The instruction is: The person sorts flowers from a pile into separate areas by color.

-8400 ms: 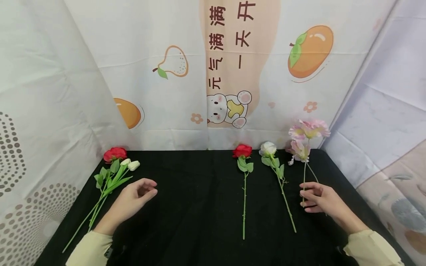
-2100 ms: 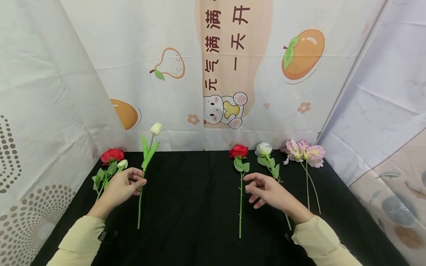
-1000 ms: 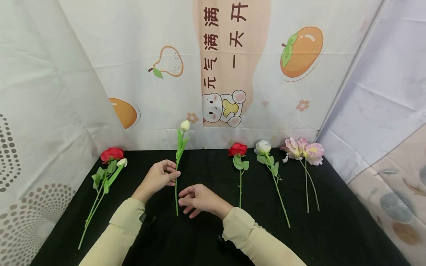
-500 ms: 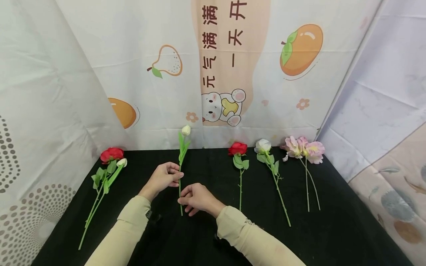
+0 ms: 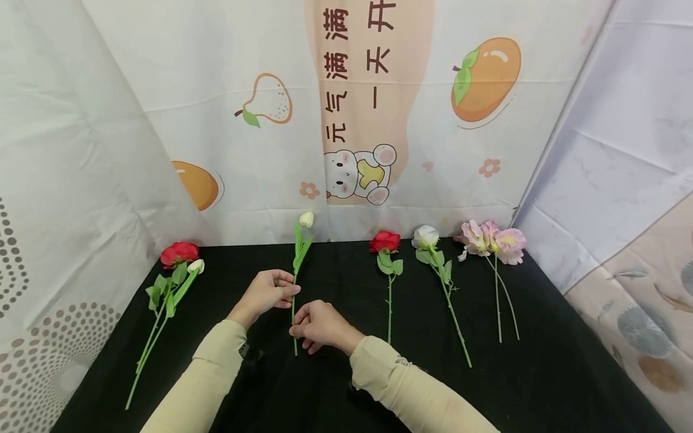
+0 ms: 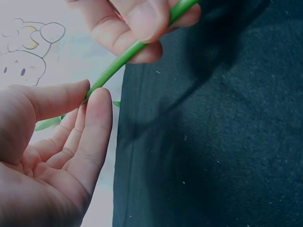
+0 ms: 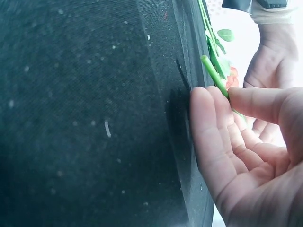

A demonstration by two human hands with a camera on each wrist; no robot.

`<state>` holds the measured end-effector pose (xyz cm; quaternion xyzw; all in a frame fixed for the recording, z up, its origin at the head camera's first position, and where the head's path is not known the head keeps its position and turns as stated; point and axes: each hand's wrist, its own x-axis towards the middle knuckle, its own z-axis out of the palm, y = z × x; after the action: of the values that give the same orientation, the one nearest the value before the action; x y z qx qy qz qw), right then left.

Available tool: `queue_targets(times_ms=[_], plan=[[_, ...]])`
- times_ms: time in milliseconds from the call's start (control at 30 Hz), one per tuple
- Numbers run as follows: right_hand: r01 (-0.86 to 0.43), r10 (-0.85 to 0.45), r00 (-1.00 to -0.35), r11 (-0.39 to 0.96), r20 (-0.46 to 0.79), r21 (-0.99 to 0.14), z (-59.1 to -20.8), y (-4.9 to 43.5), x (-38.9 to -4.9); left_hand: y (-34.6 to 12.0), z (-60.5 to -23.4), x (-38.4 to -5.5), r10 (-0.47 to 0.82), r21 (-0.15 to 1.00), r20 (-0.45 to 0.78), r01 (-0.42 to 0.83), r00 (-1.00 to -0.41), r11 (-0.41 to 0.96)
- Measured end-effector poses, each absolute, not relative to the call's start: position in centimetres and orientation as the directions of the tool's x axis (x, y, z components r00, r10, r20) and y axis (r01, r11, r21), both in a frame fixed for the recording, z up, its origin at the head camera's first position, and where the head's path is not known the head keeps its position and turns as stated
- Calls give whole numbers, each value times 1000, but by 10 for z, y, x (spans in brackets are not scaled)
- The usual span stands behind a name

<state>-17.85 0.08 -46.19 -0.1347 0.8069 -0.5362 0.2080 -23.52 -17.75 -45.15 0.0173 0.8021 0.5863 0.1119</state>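
A white tulip (image 5: 306, 220) with green leaves is held between both hands over the middle of the black cloth, its bloom pointing away. My left hand (image 5: 264, 297) pinches the stem at mid-height between thumb and fingers. Lower down, my right hand (image 5: 325, 325) pinches the same green stem (image 7: 214, 74), whose cut end sticks out past the fingertips in the right wrist view. Seen from the left wrist, the stem (image 6: 113, 67) runs from one hand's fingertips to the other's.
On the left lie a red rose (image 5: 179, 254) and another white tulip (image 5: 197, 266), stems side by side. To the right are a red rose (image 5: 385, 241), a white rose (image 5: 426, 237) and pink flowers (image 5: 510, 245). A printed curtain (image 5: 227, 48) stands behind the cloth.
The right hand has laid down the pink flowers and come to the middle. The left hand has lifted a tulip from the left pile and carried it right; the right fingers now pinch its stem.
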Motion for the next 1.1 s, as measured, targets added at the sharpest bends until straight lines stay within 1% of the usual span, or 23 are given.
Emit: queue_targets(times_ms=[367, 567, 800, 1000, 1100], plan=[[-53, -470, -860, 468, -198, -882, -464, -2, -178, -180, -462, -236, 158, 934, -201, -140, -967, 328], [-87, -488, -849, 508, -203, -857, -464, -2, -175, -181, -463, -234, 162, 908, -221, -141, -962, 395], [-168, -489, -850, 606, -197, -777, -459, 0, -172, -178, -463, -233, 186, 833, -163, -34, -969, 552], [-164, -483, -847, 635, -223, -755, -457, 2, -170, -176, -463, -231, 214, 779, -105, 54, -971, 625], [-147, -478, -845, 639, -239, -755, -459, 2, -170, -175, -464, -231, 213, 750, -89, 75, -973, 657]])
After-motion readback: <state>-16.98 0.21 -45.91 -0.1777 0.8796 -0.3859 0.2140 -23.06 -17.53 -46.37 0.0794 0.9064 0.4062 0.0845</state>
